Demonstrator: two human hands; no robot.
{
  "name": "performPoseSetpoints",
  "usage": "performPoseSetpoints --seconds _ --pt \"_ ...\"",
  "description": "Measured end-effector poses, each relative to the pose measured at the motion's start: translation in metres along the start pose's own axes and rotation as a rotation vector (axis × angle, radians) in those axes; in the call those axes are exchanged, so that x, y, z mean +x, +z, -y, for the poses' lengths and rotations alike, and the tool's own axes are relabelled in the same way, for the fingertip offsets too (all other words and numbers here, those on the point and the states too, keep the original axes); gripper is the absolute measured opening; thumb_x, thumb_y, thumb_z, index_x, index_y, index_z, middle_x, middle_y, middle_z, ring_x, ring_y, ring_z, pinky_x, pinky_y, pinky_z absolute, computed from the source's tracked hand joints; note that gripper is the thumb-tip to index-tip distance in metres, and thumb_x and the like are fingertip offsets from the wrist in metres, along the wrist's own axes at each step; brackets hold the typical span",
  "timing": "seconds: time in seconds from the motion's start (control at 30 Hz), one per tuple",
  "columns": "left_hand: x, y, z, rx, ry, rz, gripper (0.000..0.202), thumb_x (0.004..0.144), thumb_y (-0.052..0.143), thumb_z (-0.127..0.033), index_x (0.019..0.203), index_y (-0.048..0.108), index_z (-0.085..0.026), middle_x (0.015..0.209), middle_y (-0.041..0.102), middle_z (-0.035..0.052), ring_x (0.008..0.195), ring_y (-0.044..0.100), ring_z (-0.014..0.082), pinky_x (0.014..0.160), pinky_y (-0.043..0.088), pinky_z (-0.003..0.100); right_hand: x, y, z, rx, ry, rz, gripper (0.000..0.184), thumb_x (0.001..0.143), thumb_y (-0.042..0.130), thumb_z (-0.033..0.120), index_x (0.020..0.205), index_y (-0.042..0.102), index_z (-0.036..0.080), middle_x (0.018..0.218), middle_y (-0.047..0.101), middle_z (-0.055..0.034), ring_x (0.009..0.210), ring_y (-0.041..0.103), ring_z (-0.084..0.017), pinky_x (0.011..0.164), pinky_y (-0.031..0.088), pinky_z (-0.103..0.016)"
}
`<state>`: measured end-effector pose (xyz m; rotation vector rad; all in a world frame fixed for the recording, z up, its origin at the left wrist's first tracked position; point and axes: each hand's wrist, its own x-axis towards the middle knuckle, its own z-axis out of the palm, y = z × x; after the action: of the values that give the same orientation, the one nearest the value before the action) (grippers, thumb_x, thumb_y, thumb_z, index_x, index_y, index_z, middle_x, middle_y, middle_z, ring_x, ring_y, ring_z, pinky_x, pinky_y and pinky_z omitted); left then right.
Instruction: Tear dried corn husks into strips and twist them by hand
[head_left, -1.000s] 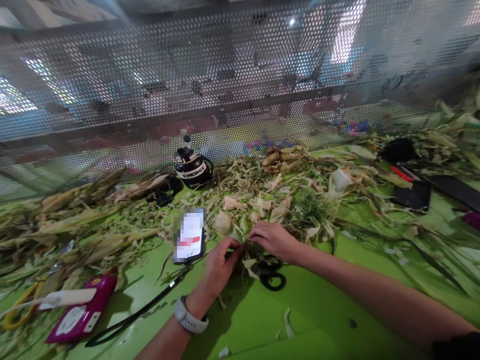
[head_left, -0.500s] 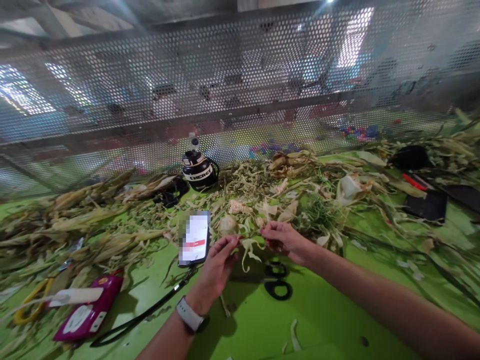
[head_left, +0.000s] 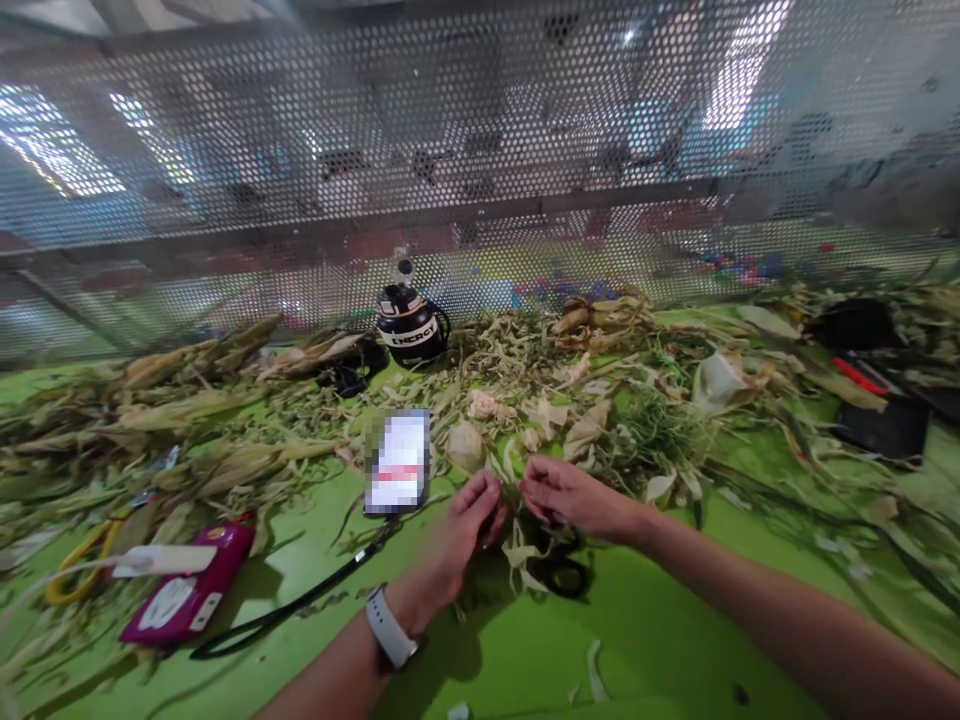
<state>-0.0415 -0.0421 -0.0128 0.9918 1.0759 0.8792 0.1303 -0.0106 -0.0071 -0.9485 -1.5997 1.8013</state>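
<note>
My left hand (head_left: 469,525), with a pale watch band at the wrist, has its fingers closed in a pinch. Close beside it, my right hand (head_left: 566,495) is pinched too. A pale piece of corn husk (head_left: 521,560), cut or torn into narrow strips, hangs down between the two hands; their fingertips are on its upper part, which is partly hidden. Behind and below it lie black-handled scissors (head_left: 566,578) on the green table (head_left: 525,660), mostly covered by the husk and the right hand. Just beyond the fingers rests a round pale husk bundle (head_left: 466,446).
A phone (head_left: 399,460) with a black strap lies left of my hands. Further left are a purple power bank (head_left: 191,590) and yellow-handled scissors (head_left: 79,570). Dried husks (head_left: 180,425) and a black bottle (head_left: 411,330) line the back, before a perforated metal screen (head_left: 480,200).
My hands have come closer together. The husk piece, stretched between the fingertips before, now hangs lower, in front of the scissors. The whole view has shifted slightly.
</note>
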Motion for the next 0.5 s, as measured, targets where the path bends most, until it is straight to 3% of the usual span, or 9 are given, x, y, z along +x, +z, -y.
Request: performPoseSetpoints --seconds 0.13,0.33,0.5 --pt "-0.0017 -0.0011 -0.0015 0.064 -0.003 0.009 0.025 0.080 0.053 -0.040 0.068 0.042 -0.021 0.057 0.034 -0.0056 0.047 0.029 0.0078 0.041 0.024 0.021 -0.0028 -0.0054 0.0016 -0.260 -0.042 0.030 0.031 0.086 0.051 0.045 0.073 0.041 0.019 0.058 0.045 0.0059 0.051 0.036 -0.008 0.047 0.029 -0.020" --pt "-0.0015 -0.0032 -0.0031 0.013 -0.039 0.031 0.026 0.076 0.059 -0.040 0.068 0.044 -0.020 0.057 0.035 -0.0062 0.049 0.030 0.0071 0.043 0.023 0.020 -0.0047 -0.0078 0.0009 -0.459 -0.036 0.038 0.030 0.088 0.048 0.044 0.072 0.041 0.020 0.060 0.043 0.0047 0.054 0.037 -0.009 0.049 0.029 -0.022" --pt "0.0014 -0.0052 -0.0019 -0.061 -0.080 0.000 0.028 0.075 0.060 -0.041 0.069 0.044 -0.020 0.055 0.038 -0.0073 0.045 0.031 0.0059 0.042 0.022 0.019 -0.0037 -0.0053 0.0001 -0.308 -0.020 0.026 0.033 0.087 0.047 0.050 0.075 0.042 0.020 0.061 0.048 0.0038 0.051 0.040 -0.009 0.047 0.031 -0.022"
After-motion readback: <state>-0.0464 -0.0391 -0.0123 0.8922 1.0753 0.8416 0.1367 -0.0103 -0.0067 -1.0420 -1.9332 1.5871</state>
